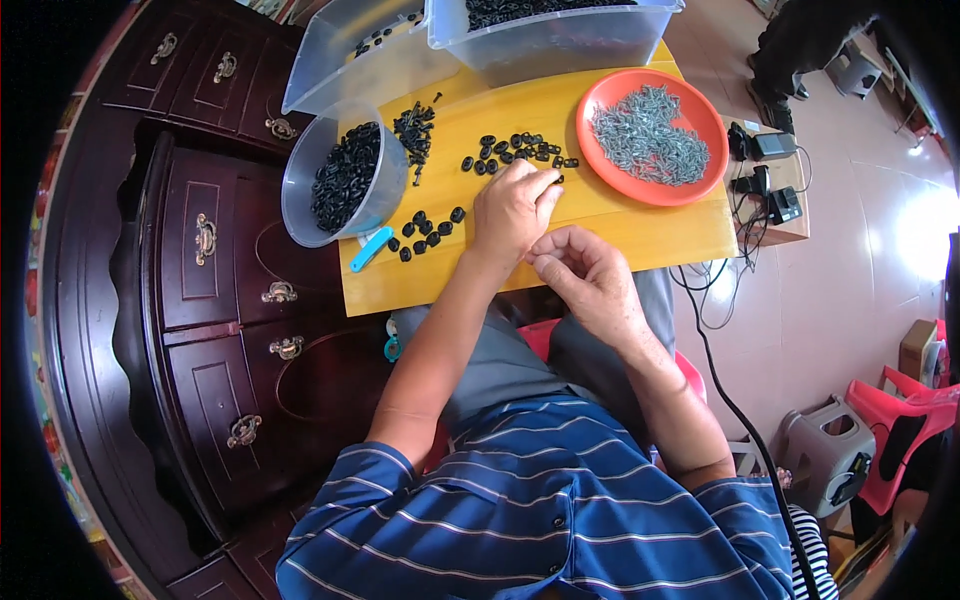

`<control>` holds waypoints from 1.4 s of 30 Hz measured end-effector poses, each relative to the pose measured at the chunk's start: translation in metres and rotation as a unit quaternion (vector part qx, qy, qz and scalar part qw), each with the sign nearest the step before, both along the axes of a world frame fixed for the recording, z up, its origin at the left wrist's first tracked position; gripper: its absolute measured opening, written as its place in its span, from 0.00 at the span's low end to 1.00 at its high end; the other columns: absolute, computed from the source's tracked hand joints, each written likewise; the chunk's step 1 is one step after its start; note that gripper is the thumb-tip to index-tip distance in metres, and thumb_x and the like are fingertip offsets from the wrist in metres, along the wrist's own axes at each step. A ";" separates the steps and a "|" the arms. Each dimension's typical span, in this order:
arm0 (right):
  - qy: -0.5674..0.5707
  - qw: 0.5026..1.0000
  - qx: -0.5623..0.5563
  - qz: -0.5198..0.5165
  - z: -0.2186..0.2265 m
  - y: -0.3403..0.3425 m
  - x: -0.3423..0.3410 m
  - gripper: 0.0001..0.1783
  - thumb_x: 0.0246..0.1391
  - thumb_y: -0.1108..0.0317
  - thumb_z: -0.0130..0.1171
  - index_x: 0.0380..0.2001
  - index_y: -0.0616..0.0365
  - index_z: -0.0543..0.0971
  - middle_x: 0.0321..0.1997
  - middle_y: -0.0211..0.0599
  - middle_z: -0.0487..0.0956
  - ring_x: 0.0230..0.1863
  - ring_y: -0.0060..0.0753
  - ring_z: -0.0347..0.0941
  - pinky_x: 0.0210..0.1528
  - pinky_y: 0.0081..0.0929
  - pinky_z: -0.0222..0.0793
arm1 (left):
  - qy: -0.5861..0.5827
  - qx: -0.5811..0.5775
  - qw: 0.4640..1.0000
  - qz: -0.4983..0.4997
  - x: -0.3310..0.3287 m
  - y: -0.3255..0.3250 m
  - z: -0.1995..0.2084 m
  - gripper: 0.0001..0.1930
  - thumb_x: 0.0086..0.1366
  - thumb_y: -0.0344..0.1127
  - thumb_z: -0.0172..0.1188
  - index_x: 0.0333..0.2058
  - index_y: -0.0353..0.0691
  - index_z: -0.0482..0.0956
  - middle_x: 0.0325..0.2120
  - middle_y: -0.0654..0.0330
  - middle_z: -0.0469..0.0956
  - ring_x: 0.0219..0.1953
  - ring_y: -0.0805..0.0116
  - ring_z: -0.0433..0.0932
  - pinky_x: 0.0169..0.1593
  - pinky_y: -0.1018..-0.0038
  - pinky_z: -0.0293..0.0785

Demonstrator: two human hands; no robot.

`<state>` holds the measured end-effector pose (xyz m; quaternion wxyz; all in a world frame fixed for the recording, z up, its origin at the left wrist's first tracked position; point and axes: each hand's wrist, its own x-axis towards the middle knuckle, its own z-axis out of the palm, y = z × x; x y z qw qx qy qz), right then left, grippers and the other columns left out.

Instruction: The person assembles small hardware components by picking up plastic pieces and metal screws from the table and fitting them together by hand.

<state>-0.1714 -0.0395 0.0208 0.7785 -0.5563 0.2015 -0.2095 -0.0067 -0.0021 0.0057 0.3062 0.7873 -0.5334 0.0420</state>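
My left hand (pixel 508 208) reaches over the yellow tabletop (pixel 480 230), its fingers bent together at the near edge of a cluster of small black oval parts (pixel 502 146). What its fingertips hold, if anything, is hidden; one black piece shows close to the thumb. Just below and to the right, my right hand (pixel 592 285) is closed in a pinch by the table's front edge, near my left wrist. Anything between its fingertips is too small to name. A second, looser group of black parts (pixel 432 234) lies left of my left forearm.
An orange-red plate (pixel 717 140) of silver screws (pixel 652 138) sits at right. To the left are a round clear tub (pixel 300 190) of black pieces, a blue-handled tool (pixel 371 249) and loose black screws (pixel 414 132). Clear bins (pixel 560 45) stand behind; cables (pixel 742 215) hang at right.
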 end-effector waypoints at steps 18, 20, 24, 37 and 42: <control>-0.022 0.972 0.232 -0.042 0.016 -0.018 -0.008 0.13 0.71 0.55 0.54 0.40 0.54 0.76 0.36 0.25 0.79 0.35 0.17 0.76 0.40 0.18 0.70 | 0.296 -0.113 0.945 -0.077 -0.037 0.030 0.055 0.04 0.69 0.27 0.61 0.35 0.32 0.82 0.29 0.61 0.80 0.29 0.75 0.79 0.33 0.77 0.74; -0.052 0.953 0.298 -0.028 0.016 -0.020 -0.009 0.12 0.71 0.57 0.54 0.39 0.53 0.76 0.35 0.25 0.79 0.34 0.17 0.76 0.39 0.18 0.72 | 0.253 -0.104 0.958 -0.085 -0.040 0.029 0.062 0.03 0.68 0.27 0.62 0.35 0.33 0.82 0.28 0.62 0.78 0.30 0.77 0.74 0.36 0.80 0.70; -0.088 0.932 0.350 -0.013 0.011 -0.024 -0.008 0.10 0.69 0.59 0.55 0.39 0.53 0.77 0.34 0.25 0.79 0.33 0.15 0.77 0.37 0.17 0.73 | 0.274 -0.103 0.950 -0.112 -0.043 0.025 0.067 0.03 0.66 0.26 0.63 0.34 0.33 0.83 0.28 0.61 0.79 0.30 0.74 0.76 0.36 0.78 0.71; -0.086 0.917 0.386 -0.054 0.010 -0.027 -0.009 0.11 0.64 0.71 0.59 0.49 0.56 0.79 0.37 0.26 0.81 0.32 0.15 0.77 0.38 0.16 0.74 | 0.245 -0.059 0.957 -0.140 -0.014 -0.029 0.066 0.04 0.62 0.25 0.66 0.37 0.34 0.84 0.27 0.60 0.79 0.25 0.75 0.76 0.31 0.78 0.72; -0.084 0.916 0.389 -0.054 0.010 -0.026 -0.008 0.11 0.64 0.70 0.60 0.49 0.56 0.78 0.38 0.26 0.80 0.31 0.14 0.75 0.36 0.14 0.72 | 0.121 0.006 0.980 -0.155 -0.007 -0.077 0.054 0.06 0.59 0.27 0.68 0.36 0.36 0.85 0.27 0.60 0.80 0.25 0.75 0.77 0.30 0.77 0.73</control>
